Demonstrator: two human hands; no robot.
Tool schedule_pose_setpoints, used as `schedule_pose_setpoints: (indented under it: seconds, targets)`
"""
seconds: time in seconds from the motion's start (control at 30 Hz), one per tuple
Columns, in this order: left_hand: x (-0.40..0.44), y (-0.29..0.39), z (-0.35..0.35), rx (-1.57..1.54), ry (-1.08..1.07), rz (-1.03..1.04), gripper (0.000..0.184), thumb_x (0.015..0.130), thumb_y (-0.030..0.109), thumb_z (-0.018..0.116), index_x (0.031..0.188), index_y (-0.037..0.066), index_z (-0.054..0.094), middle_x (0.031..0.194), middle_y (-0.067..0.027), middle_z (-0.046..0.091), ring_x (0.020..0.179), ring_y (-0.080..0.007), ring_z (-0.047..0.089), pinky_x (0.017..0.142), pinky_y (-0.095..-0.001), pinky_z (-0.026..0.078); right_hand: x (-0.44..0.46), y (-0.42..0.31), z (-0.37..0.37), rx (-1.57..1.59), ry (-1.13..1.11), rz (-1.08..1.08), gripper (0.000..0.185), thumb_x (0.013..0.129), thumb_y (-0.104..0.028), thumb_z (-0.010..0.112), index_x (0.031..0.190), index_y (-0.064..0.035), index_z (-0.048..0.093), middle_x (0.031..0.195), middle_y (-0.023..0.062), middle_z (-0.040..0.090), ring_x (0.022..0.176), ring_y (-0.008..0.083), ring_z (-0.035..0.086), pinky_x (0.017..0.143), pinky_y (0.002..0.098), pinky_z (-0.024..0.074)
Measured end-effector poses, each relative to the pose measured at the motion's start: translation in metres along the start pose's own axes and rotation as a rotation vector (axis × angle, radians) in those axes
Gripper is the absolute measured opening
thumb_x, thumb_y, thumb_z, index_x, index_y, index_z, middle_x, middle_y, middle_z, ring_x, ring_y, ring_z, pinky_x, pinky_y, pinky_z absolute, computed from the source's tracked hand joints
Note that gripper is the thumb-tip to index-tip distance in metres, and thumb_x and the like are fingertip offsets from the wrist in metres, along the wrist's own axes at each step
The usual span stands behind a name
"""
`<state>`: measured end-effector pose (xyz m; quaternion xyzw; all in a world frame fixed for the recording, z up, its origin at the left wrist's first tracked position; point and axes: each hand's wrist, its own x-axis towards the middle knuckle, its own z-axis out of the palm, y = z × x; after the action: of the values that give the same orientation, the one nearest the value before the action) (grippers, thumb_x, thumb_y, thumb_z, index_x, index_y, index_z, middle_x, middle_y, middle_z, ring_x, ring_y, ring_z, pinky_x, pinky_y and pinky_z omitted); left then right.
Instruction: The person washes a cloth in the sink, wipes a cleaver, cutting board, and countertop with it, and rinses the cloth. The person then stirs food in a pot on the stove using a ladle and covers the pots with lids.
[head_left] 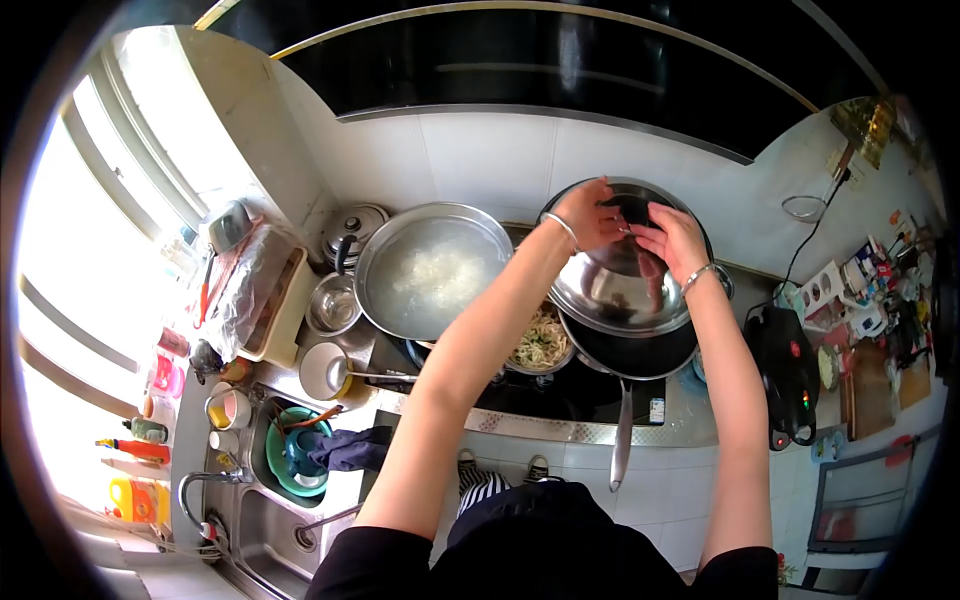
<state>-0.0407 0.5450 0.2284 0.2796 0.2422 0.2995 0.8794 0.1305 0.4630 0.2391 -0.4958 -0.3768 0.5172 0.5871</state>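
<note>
My left hand [590,214] is over the far part of a shiny metal lid [615,298], its fingers apart and a little bent. Close beside it, my right hand [674,241] has its fingers stretched toward the left one, with nothing visible in them. Whether any fingertip touches the lid is hard to tell. The lid lies over a dark pan [640,358] whose long handle [621,440] points toward me. Partly behind my left forearm sits a bowl of noodle-like strips with green bits [541,343].
Left of my arm, a wide metal pot [377,300] holds cloudy liquid with pale food. A ladle [375,377] rests across a white bowl [318,371]. The sink [262,530] with a green basin [277,455] is lower left. A black appliance [780,370] stands right of the stove.
</note>
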Motion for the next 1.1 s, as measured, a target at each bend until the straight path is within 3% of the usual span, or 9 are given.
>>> schedule_pose_setpoints:
  seconds: [0.3,0.47,0.5,0.57,0.8,0.87,1.1]
  targets:
    - [-0.101,0.127,-0.07,0.179,0.089,0.134,0.07,0.091,0.049,0.045,0.143,0.008,0.021,0.142,-0.0269,0.027,0.127,-0.0427,0.034,0.105,-0.0514,0.029,0.033,-0.002,0.171,-0.047,-0.077,-0.045,0.039,0.086,-0.009,0.054,0.121,0.0044,0.048,0.104,0.0144,0.058,0.084,0.0235,0.064,0.072,0.0332,0.0538]
    - [-0.142,0.167,-0.128,0.233,0.188,0.18,0.07,0.09,0.05,0.046,0.142,0.009,0.023,0.139,-0.0248,0.031,0.122,-0.0405,0.041,0.103,-0.0502,0.033,0.056,0.036,0.251,0.002,-0.102,-0.018,0.041,0.084,-0.005,0.052,0.123,0.004,0.046,0.1,0.0132,0.059,0.078,0.0213,0.064,0.068,0.0322,0.0541]
    - [-0.146,0.171,-0.142,0.236,0.201,0.189,0.069,0.09,0.05,0.046,0.142,0.01,0.025,0.138,-0.0239,0.033,0.12,-0.0397,0.042,0.102,-0.0493,0.034,0.061,0.045,0.263,-0.031,-0.123,-0.02,0.039,0.087,-0.008,0.052,0.124,0.0022,0.045,0.102,0.0133,0.058,0.086,0.0224,0.064,0.074,0.0324,0.0536]
    - [-0.155,0.178,-0.161,0.246,0.242,0.19,0.064,0.09,0.051,0.046,0.139,0.011,0.03,0.137,-0.0214,0.036,0.116,-0.0379,0.046,0.098,-0.0463,0.038,0.068,0.062,0.283,-0.029,-0.115,-0.01,0.041,0.085,-0.007,0.053,0.124,0.0031,0.045,0.101,0.0129,0.059,0.083,0.021,0.064,0.071,0.0316,0.0534]
    - [-0.164,0.181,-0.226,0.227,0.296,0.154,0.061,0.091,0.051,0.045,0.136,0.012,0.034,0.132,-0.019,0.04,0.113,-0.0362,0.049,0.094,-0.0442,0.041,0.082,0.112,0.324,-0.027,-0.116,0.057,0.046,0.082,-0.006,0.053,0.126,0.0046,0.044,0.097,0.0128,0.061,0.079,0.0192,0.064,0.067,0.0301,0.0528]
    - [-0.164,0.178,-0.239,0.212,0.283,0.143,0.061,0.091,0.051,0.044,0.137,0.012,0.034,0.133,-0.0185,0.04,0.112,-0.0352,0.05,0.092,-0.0433,0.042,0.08,0.119,0.328,-0.07,-0.139,0.099,0.043,0.085,-0.007,0.052,0.126,0.0039,0.043,0.104,0.0123,0.057,0.086,0.0209,0.063,0.074,0.0323,0.0528]
    - [-0.157,0.166,-0.268,0.157,0.246,0.104,0.061,0.09,0.05,0.048,0.137,0.013,0.034,0.132,-0.0173,0.041,0.11,-0.0343,0.051,0.093,-0.0443,0.041,0.082,0.141,0.329,-0.104,-0.096,0.123,0.045,0.085,-0.005,0.05,0.128,0.0059,0.041,0.105,0.0148,0.057,0.087,0.0216,0.064,0.073,0.0321,0.0534]
